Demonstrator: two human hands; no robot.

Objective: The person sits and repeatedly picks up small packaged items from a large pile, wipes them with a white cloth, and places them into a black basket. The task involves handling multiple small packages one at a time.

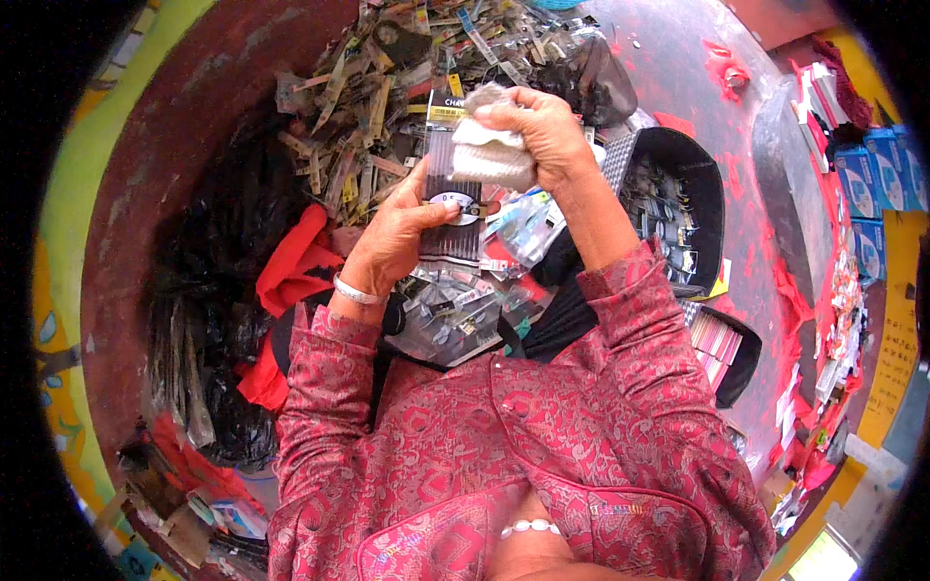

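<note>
My left hand [395, 230] grips a flat, clear plastic pack [442, 157] of thin dark rods, with its thumb across the front near an oval white label. The pack has a black and yellow header and stands upright before me. In my right hand [544, 137] is a folded white and grey cloth [492, 163], pinched between thumb and fingers. The cloth covers the upper right part of the pack; whether it presses on the surface is hard to tell. Below both hands lie several more clear packs [450, 310] on my lap.
A large heap of slim plastic packs [358, 116] lies ahead. Black plastic bags [223, 290] and red cloth [295, 259] are at the left. To the right stand a black container [712, 184] of small packs and a smaller box [741, 358]. Blue boxes [860, 179] sit farther right.
</note>
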